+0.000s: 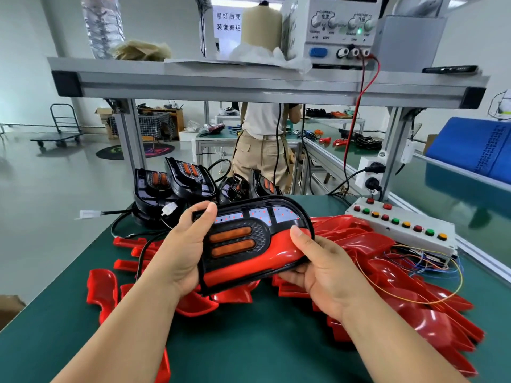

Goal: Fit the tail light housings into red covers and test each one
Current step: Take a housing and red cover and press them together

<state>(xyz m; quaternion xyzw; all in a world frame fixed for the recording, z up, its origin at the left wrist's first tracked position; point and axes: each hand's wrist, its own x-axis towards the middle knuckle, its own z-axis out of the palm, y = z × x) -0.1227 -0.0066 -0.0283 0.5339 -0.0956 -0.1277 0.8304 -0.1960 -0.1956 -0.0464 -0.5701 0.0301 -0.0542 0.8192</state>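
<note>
The tail light housing (235,239) lies crosswise between my hands: my left hand (185,244) grips its left end, my right hand (320,269) pinches the red cover (279,251) at its near-right edge.

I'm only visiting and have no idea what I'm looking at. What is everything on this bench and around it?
tail light housing: one, black with orange lenses, held up at centre
red cover: one, red, wrapped along that housing's lower edge
table: one, green top, under everything
loose covers: many, red, heaped on the table, mostly right
spare housings: several, black, back left of the table
button box: one, white with red, green and yellow buttons, table's right edge
power supply: one, pale grey, on the upper shelf
other person: one, white top, standing beyond the bench
left hand: one, grips the housing's left end
right hand: one, grips the red cover's right end
</note>
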